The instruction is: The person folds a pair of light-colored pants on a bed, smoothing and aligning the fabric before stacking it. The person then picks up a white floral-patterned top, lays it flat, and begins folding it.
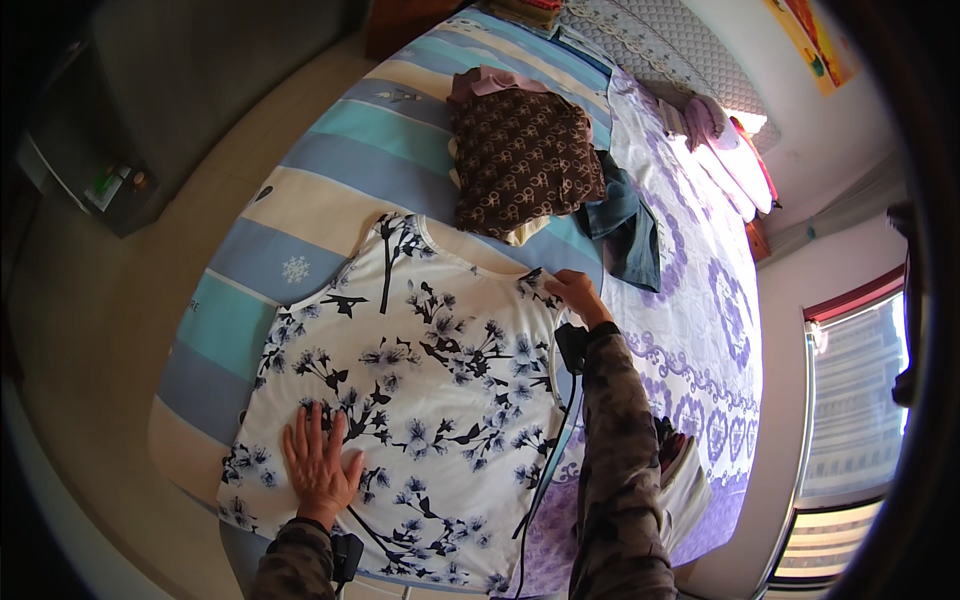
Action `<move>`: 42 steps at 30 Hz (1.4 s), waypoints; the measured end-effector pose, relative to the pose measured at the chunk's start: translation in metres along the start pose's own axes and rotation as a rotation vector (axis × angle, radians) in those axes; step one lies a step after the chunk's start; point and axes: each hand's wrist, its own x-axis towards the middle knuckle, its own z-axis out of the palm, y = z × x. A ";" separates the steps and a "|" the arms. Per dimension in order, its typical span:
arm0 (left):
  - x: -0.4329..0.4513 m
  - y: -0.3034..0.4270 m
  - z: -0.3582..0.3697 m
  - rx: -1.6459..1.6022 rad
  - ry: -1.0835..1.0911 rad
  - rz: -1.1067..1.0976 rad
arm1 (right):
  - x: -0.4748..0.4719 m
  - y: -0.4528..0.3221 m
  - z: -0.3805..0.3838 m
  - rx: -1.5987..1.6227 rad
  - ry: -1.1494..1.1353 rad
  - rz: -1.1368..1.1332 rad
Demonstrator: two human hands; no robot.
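Note:
A white sleeveless top (450, 405) with a dark blue-and-black floral print lies spread flat on the bed, its neckline pointing away from me. My left hand (321, 465) rests palm down on its lower left part, fingers spread. At the top's right shoulder, my right hand (577, 296) has its fingers closed on the fabric edge. Beyond the neckline sits a pile of folded clothes topped by a brown patterned garment (525, 161). Blue denim (626, 225) sticks out on the pile's right side.
The bed has a striped sheet (300, 202) and a purple-and-white cover (697, 300). Pale cloth (686, 487) lies beside my right forearm. A black cable (551, 480) runs down from my right wrist. Folded items sit by the padded headboard (660, 45); a window (855, 397) is at right.

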 end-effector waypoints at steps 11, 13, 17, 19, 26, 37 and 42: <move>0.000 -0.001 -0.001 -0.032 0.005 0.004 | -0.020 -0.010 0.029 -0.330 0.456 -0.091; 0.000 -0.002 0.000 -0.026 0.009 0.005 | -0.026 -0.016 0.033 -0.343 0.636 -0.115; 0.000 -0.003 0.000 -0.044 0.015 -0.004 | -0.037 -0.024 0.029 -0.435 0.774 -0.379; 0.000 -0.003 -0.001 -0.053 0.023 -0.006 | -0.045 -0.026 0.032 -0.480 0.494 -0.297; 0.000 -0.004 0.000 -0.134 0.036 0.003 | -0.033 -0.082 0.043 -0.388 0.623 -0.306; 0.001 -0.007 -0.004 -0.135 0.072 0.033 | 0.066 -0.185 0.147 -0.212 0.297 -0.181; 0.001 -0.007 -0.005 -0.133 0.092 0.044 | 0.077 -0.180 0.148 0.138 0.039 -0.023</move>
